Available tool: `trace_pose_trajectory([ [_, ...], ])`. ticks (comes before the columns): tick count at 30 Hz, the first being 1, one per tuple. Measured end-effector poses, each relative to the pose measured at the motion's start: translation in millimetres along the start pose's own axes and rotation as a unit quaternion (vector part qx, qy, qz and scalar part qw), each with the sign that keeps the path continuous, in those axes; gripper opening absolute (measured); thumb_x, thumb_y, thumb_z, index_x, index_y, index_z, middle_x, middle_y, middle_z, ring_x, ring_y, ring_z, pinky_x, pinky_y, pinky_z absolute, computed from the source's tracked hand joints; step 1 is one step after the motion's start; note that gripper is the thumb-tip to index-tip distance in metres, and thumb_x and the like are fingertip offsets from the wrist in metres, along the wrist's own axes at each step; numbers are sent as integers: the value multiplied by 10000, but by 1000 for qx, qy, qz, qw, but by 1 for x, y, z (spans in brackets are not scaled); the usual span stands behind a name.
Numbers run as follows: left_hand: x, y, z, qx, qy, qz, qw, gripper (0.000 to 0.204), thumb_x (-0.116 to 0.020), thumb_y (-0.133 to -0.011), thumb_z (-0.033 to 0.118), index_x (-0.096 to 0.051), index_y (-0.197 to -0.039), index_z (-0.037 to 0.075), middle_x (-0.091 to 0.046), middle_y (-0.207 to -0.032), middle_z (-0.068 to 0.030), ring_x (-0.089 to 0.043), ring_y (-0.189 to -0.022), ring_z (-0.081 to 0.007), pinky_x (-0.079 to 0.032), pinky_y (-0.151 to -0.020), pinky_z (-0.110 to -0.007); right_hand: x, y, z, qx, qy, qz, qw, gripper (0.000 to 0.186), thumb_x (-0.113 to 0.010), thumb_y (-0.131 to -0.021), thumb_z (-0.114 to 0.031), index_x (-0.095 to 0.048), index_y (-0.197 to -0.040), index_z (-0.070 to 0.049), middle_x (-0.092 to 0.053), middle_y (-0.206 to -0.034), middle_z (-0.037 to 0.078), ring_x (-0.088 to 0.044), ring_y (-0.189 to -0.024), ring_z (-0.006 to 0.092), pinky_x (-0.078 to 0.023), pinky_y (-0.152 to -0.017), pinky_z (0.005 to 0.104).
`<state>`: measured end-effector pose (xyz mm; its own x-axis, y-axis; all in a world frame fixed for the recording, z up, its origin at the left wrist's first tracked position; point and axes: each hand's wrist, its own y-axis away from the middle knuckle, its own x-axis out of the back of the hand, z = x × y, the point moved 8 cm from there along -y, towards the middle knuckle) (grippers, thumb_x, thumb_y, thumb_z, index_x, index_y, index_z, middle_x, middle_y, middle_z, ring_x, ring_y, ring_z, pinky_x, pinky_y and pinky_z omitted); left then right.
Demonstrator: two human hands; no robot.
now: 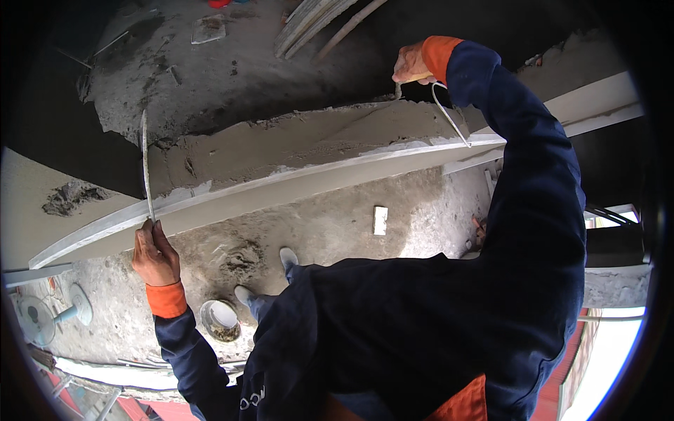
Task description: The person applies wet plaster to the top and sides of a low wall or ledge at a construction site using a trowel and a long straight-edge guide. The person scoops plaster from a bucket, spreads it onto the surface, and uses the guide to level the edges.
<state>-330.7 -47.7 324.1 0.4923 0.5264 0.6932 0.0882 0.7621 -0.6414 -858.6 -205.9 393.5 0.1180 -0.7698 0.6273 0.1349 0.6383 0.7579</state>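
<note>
A ledge topped with grey mortar (281,144) crosses the view, with a long pale straightedge (309,163) along its near edge. At the left, the fingers of my left hand (156,254) are closed on the near end of a thin pale rod (146,165), which reaches across the ledge. My right hand (413,64) is at the far edge of the mortar, closed round a tool with a yellowish handle (421,76); its short working end points down at the mortar, and its kind is unclear. Beside that hand, a bent white rod (449,116) spans the ledge to the straightedge.
Below on the floor are a bucket (220,321), a small white block (380,220) and my shoes. A fan (76,305) lies or stands at the lower left. Beyond the ledge are long poles (309,24) and a flat pale slab (208,29). Dark openings flank the ledge.
</note>
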Motion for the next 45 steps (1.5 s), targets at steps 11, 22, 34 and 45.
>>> trace_pose_trajectory([
  [11, -12, -13, 19, -21, -10, 4, 1000, 124, -594, -851, 1, -576, -973, 14, -597, -777, -149, -589, -614, -330, -475, -549, -373, 24, 25, 118, -53, -148, 134, 978, 420, -534, -912, -340, -548, -1156, 2, -535, -591, 82, -480, -407, 171, -387, -375, 315],
  [22, -2, 1, -3, -23, -48, 1, 999, 208, -612, -826, -15, -540, -1021, -10, -549, -708, -141, -563, -559, -305, -444, -479, -390, 65, -22, -292, 319, -23, -7, 948, 584, -479, -900, -537, -507, -1297, -110, -605, -1014, 109, -573, -836, 155, -477, -753, 339],
  [34, -17, -1, 2, 31, -56, -11, 998, 134, -613, -833, -3, -564, -957, -1, -614, -781, -150, -614, -617, -320, -485, -535, -363, 52, -6, -276, 268, 35, 2, 963, 377, -451, -925, -396, -563, -1066, -64, -539, -657, 59, -527, -517, 157, -444, -476, 328],
  [45, -12, 2, -6, 14, -67, -17, 998, 118, -595, -845, -20, -566, -960, -34, -587, -745, -155, -563, -553, -292, -432, -480, -355, 54, -28, -65, 163, -150, 15, 975, 386, -466, -942, -402, -540, -868, -31, -424, -485, 26, -416, -336, 115, -332, -310, 274],
])
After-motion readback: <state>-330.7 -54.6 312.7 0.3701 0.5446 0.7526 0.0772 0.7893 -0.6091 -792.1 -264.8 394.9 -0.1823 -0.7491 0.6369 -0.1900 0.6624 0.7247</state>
